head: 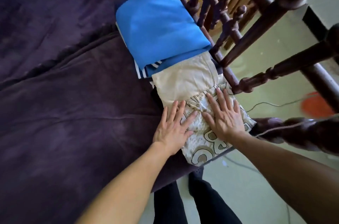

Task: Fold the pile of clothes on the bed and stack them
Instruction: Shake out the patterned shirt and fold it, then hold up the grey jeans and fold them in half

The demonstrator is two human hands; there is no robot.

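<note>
Plush, dark purple bedding (73, 104) is covering the mattress, its soft nap creasing into long shallow folds. Along the right edge a dark wooden railing (256, 27) of turned, knobbed spindles is running beside it. Pale, smooth floor (266, 150) is showing beyond, where a thin cable (271, 103) is trailing near a blurred orange round shape (315, 104).

Close against the railing a smooth blue garment (159, 29) is lying folded into a thick, rounded slab. It is sitting on a navy-and-white striped cloth (142, 74) whose edge is peeking out below it. Just nearer, at the bed's corner, a cream garment (185, 80) is lying flat. Its far half is plain and lightly crinkled; its near half is textured and printed with beige ring-like shapes outlined in dark.

The left hand (173, 129) is pressing on the garment's left edge, palm flat, fingers straight and slightly spread. The right hand (224, 115) is pressing on the patterned part, fingers straight and fanned apart. Legs in black trousers (201, 201) are standing at the bedside.
</note>
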